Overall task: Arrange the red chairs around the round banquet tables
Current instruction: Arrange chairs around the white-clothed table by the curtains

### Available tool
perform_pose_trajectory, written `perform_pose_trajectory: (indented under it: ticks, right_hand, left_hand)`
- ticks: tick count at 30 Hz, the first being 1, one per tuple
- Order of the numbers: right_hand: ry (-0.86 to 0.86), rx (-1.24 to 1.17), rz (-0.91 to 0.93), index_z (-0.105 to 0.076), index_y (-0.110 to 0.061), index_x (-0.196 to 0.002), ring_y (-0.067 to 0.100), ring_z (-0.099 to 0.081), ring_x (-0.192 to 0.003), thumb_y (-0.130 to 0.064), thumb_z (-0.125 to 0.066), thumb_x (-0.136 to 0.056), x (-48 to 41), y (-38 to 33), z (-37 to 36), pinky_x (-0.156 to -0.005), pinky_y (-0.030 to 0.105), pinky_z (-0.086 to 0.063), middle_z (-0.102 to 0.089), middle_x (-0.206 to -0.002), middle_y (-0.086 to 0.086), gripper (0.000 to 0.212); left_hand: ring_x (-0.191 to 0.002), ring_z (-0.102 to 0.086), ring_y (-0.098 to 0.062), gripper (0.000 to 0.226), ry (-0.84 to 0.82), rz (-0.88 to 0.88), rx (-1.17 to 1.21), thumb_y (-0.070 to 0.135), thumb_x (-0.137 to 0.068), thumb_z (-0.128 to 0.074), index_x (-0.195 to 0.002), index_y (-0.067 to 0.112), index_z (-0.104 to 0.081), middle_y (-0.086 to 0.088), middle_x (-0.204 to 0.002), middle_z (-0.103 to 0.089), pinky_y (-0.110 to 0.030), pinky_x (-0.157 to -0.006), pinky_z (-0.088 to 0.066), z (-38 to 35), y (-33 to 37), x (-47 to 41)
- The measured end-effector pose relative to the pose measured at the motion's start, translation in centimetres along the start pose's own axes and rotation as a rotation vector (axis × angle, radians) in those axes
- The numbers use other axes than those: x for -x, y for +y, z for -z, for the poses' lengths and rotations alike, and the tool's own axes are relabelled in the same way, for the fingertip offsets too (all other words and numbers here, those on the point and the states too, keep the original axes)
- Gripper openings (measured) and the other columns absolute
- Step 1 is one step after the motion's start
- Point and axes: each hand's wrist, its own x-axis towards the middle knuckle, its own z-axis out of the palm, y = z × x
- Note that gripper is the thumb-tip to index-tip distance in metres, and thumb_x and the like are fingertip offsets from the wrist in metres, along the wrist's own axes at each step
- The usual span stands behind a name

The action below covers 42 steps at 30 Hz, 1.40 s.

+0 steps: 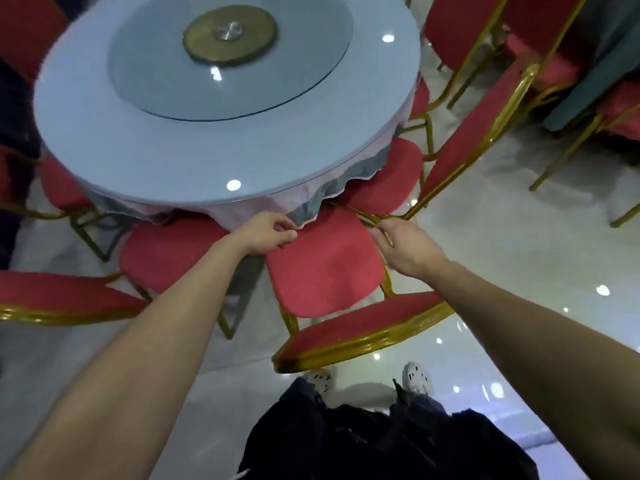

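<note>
A red chair (322, 265) with a gold frame stands in front of me, its seat reaching the edge of the round banquet table (114, 133). My left hand (272, 233) pinches the hanging tablecloth hem (304, 211) just above the seat's far left corner. My right hand (403, 247) grips the seat's right edge by the gold frame. The chair's backrest (360, 332) is nearest to me, above my shoes. Further red chairs (173, 251) (384, 181) stand to either side, their seats partly under the cloth.
A glass turntable (228, 53) with a brass hub lies on the table. More red chairs (460, 26) and a teal-clothed table (609, 64) crowd the upper right. A chair backrest (62, 299) lies at the left. Glossy pale floor (519, 265) spreads to my right.
</note>
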Motion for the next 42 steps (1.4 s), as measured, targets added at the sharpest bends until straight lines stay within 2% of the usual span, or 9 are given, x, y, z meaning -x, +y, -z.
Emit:
perform_pose_trajectory:
  ticks: [4, 9, 14, 18, 23, 32, 38, 40, 42]
  right_hand:
    - [-0.133, -0.014, 0.181, -0.056, -0.012, -0.089, 0.032, -0.061, -0.094, -0.04, -0.041, -0.114, -0.6, 2.1, 0.7, -0.079, 0.041, -0.042, -0.062, -0.094, 0.008, 0.04]
    - [-0.287, -0.049, 0.305, -0.054, -0.013, -0.088, 0.035, -0.062, -0.094, -0.043, -0.038, -0.115, 2.0, 3.7, 1.0, -0.088, 0.047, -0.049, -0.063, -0.095, 0.011, 0.043]
    - [-0.378, -0.123, 0.363, -0.057, -0.027, -0.085, 0.015, -0.06, -0.074, -0.079, -0.029, -0.103, 7.1, 6.3, 0.0, -0.071, 0.043, -0.049, -0.063, -0.079, -0.006, 0.062]
    - [-0.323, 0.043, 0.52, -0.058, -0.039, -0.1, 0.005, -0.058, -0.071, -0.1, -0.048, -0.079, 9.3, 8.3, -1.3, -0.064, 0.033, -0.049, -0.06, -0.077, -0.016, 0.065]
    - [-0.31, 0.113, 0.508, -0.067, -0.037, -0.088, 0.006, -0.063, -0.065, -0.106, -0.052, -0.068, 7.8, 8.2, -1.9, -0.061, 0.033, -0.055, -0.065, -0.066, -0.015, 0.073]
    - [-0.139, 0.102, 0.56, -0.059, -0.03, -0.065, 0.003, -0.053, -0.048, -0.112, -0.033, -0.067, 2.6, 7.9, -2.4, -0.05, 0.028, -0.04, -0.056, -0.051, -0.012, 0.086]
    - [-0.186, 0.094, 0.5, -0.06, -0.027, -0.065, 0.009, -0.058, -0.051, -0.115, -0.037, -0.059, -1.2, 6.2, -2.3, -0.058, 0.036, -0.055, -0.057, -0.051, -0.009, 0.091]
    - [-0.213, 0.094, 0.461, -0.067, -0.032, -0.078, 0.007, -0.061, -0.057, -0.115, -0.041, -0.056, -1.7, 5.5, -2.0, -0.062, 0.036, -0.057, -0.061, -0.057, -0.012, 0.09]
    - [-0.257, 0.114, 0.453, -0.069, -0.039, -0.114, 0.009, -0.065, -0.073, -0.115, -0.045, -0.053, -1.8, 5.1, -1.5, -0.072, 0.036, -0.059, -0.065, -0.073, -0.018, 0.101]
  left_hand:
    - [-0.096, -0.079, -0.014, 0.029, 0.154, 0.176, 0.073, 0.028, -0.102, -0.073, -0.129, 0.017, -0.074, -0.001, -0.105, -0.081, -0.039, -0.097, -0.062, -3.8, -0.7, 4.6]
    - [-0.101, -0.078, -0.017, 0.029, 0.089, 0.358, 0.169, 0.028, -0.109, -0.061, -0.134, 0.016, -0.07, 0.0, -0.11, -0.08, -0.046, -0.1, -0.062, -10.5, 0.4, 10.3]
    - [-0.123, -0.067, -0.017, 0.042, -0.052, 0.419, 0.435, 0.05, -0.096, -0.053, -0.125, 0.033, -0.078, 0.006, -0.124, -0.078, -0.041, -0.115, -0.044, -14.4, 2.9, 15.3]
    - [-0.119, -0.059, -0.004, 0.067, -0.214, 0.359, 0.166, 0.066, -0.069, -0.088, -0.131, 0.054, -0.063, 0.022, -0.128, -0.065, -0.031, -0.1, -0.047, -15.8, 3.8, 17.6]
    - [-0.092, -0.072, -0.022, 0.029, 0.213, 0.304, -0.482, 0.051, -0.096, -0.075, -0.121, 0.037, -0.076, 0.006, -0.091, -0.075, -0.046, -0.09, -0.063, -19.7, 4.5, 16.7]
    - [-0.083, -0.07, -0.023, 0.018, 0.23, 0.274, -0.63, 0.055, -0.093, -0.077, -0.096, 0.038, -0.071, 0.009, -0.078, -0.067, -0.041, -0.08, -0.059, -16.3, 3.7, 13.3]
    - [-0.083, -0.072, -0.02, 0.019, 0.263, 0.358, -0.591, 0.048, -0.089, -0.083, -0.105, 0.04, -0.077, 0.011, -0.078, -0.071, -0.043, -0.086, -0.062, -13.4, 2.9, 10.9]
    - [-0.083, -0.071, -0.019, 0.024, 0.283, 0.381, -0.558, 0.046, -0.088, -0.085, -0.11, 0.041, -0.077, 0.012, -0.081, -0.071, -0.042, -0.084, -0.062, -12.9, 2.4, 10.2]
    - [-0.084, -0.071, -0.017, 0.035, 0.236, 0.41, -0.5, 0.042, -0.084, -0.089, -0.116, 0.041, -0.076, 0.013, -0.083, -0.072, -0.041, -0.084, -0.062, -12.5, 2.0, 9.9]
